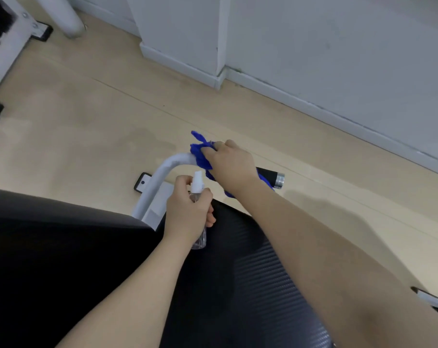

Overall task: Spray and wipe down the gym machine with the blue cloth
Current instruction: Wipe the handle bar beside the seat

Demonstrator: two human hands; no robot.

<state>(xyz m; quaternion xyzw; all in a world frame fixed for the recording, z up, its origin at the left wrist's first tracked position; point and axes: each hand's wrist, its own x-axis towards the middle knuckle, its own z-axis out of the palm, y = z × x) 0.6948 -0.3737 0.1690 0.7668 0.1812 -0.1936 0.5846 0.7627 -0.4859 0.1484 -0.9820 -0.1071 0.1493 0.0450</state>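
Near the frame's centre, the right hand is pressing a crumpled blue cloth around the curved white metal handlebar; just below, the left hand is gripping a small clear plastic spray bottle.

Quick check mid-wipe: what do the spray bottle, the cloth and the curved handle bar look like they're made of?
Spray bottle: looks like clear plastic, see-through body, white nozzle. Blue cloth: soft, fuzzy fabric, possibly microfibre. Handle bar: probably metal tube with a smooth pale painted finish, ending in a black grip with a shiny metallic cap.
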